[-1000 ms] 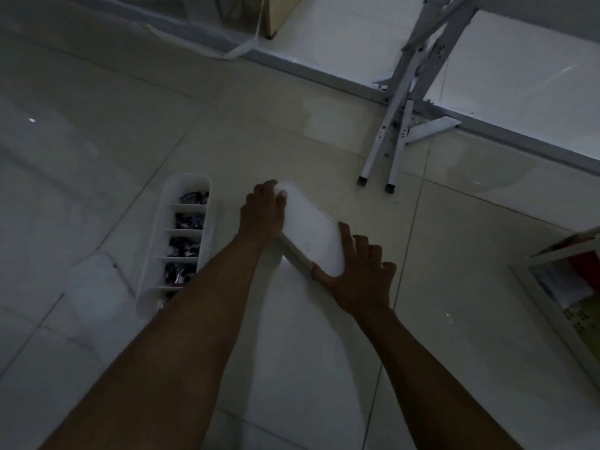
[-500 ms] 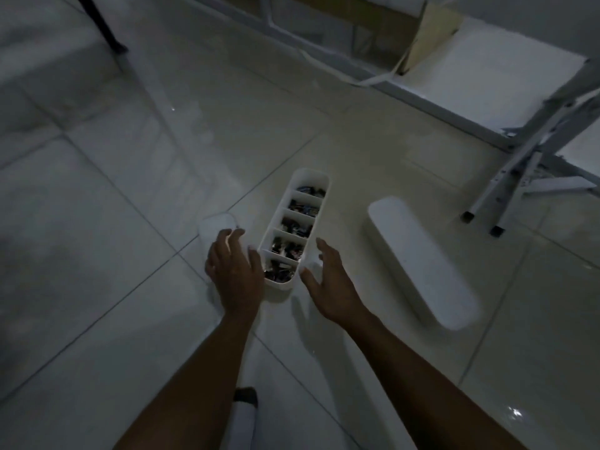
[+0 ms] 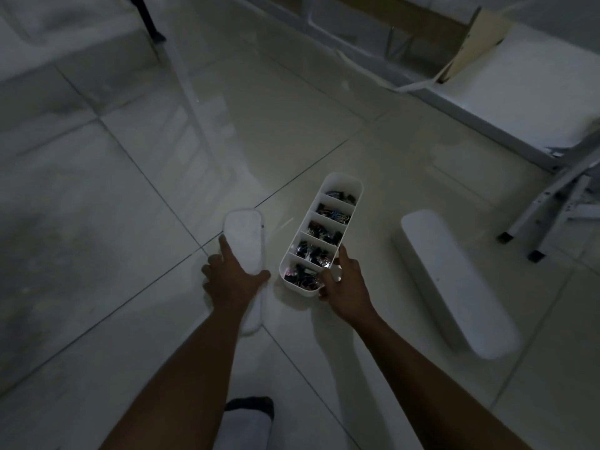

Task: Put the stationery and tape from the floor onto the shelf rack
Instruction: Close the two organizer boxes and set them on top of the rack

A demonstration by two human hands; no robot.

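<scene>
A long white organiser tray (image 3: 344, 182) with several compartments of dark binder clips lies on the tiled floor. My right hand (image 3: 344, 284) grips its near end, thumb over the rim. Left of it lies a flat translucent white lid (image 3: 245, 235). My left hand (image 3: 232, 280) rests on the lid's middle, fingers curled round its edges. A closed white oblong box (image 3: 454, 287) lies on the floor to the right, apart from both hands.
White metal rack legs (image 3: 548, 216) with black feet stand at the right edge, with a low white ledge (image 3: 519, 89) behind them. A cardboard piece (image 3: 470, 43) leans at the top right. A dark pole foot (image 3: 152, 24) stands top left. My socked foot (image 3: 248, 420) is at the bottom.
Both hands let go of the closed white box, which now lies on the floor at right. They moved left: the right took the clip tray's end, the left settled on the lid.
</scene>
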